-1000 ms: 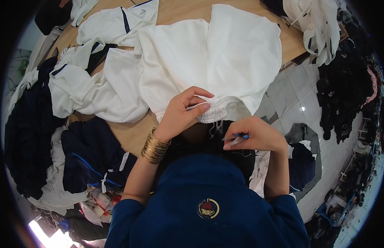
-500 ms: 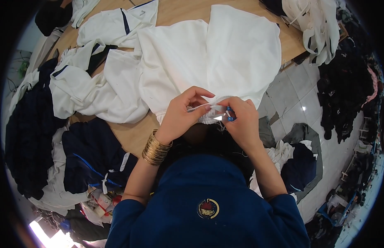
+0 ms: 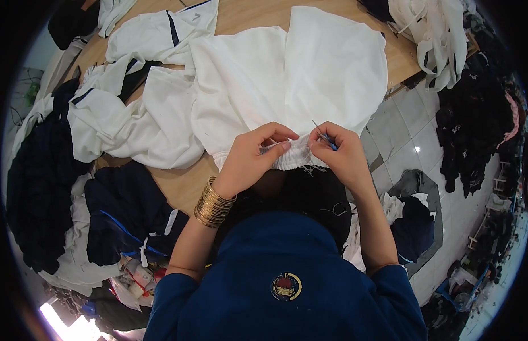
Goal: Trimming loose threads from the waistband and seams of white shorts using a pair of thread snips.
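Observation:
White elastic-waist shorts or trousers (image 3: 332, 68) lie spread over the table edge, legs pointing away from me. Their gathered waistband (image 3: 292, 157) hangs toward my lap, with loose thread ends along its lower edge. My left hand (image 3: 253, 153) pinches the waistband between thumb and fingers; gold bangles circle that wrist. On the other side, my right hand (image 3: 342, 152) has its fingers closed around small blue-handled thread snips (image 3: 330, 142). A thin pointed blade sticks up past the fingertips. The thumb and fingertips of this hand are at the waistband's right part.
More white garments (image 3: 156, 119) are heaped on the wooden table (image 3: 178, 187) to the left. Navy clothes (image 3: 124, 216) hang at its near left edge. White pieces (image 3: 429, 34) drape off the far right corner. Dark clothing piles (image 3: 474, 125) lie on the tiled floor at right.
My right hand has turned and shifted slightly right, so the snips now point up and away from the waistband's edge. The left hand stays on the waistband.

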Demonstrator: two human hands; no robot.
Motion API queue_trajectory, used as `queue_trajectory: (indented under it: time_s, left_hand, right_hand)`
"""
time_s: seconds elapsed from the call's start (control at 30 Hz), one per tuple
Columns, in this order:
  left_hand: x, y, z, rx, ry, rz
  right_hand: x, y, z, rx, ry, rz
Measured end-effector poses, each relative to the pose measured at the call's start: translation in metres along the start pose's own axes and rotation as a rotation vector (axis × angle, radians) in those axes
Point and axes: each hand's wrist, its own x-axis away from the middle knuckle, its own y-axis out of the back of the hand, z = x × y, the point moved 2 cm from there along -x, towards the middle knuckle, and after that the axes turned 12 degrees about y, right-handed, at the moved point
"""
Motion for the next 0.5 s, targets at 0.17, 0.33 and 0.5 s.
queue_trajectory:
  time_s: [0.17, 0.33, 0.5]
  left_hand:
    - [0.0, -0.002, -0.003, -0.259, -0.141, -0.189]
    - [-0.002, -0.003, -0.004, -0.364, -0.186, -0.191]
    - [0.001, 0.002, 0.0, -0.363, -0.117, -0.182]
  right_hand:
    - [-0.001, 0.003, 0.003, 0.023, 0.024, 0.001]
    - [-0.006, 0.007, 0.002, 0.094, 0.074, -0.062]
    - [-0.006, 0.014, -0.007, 0.337, 0.098, -0.197]
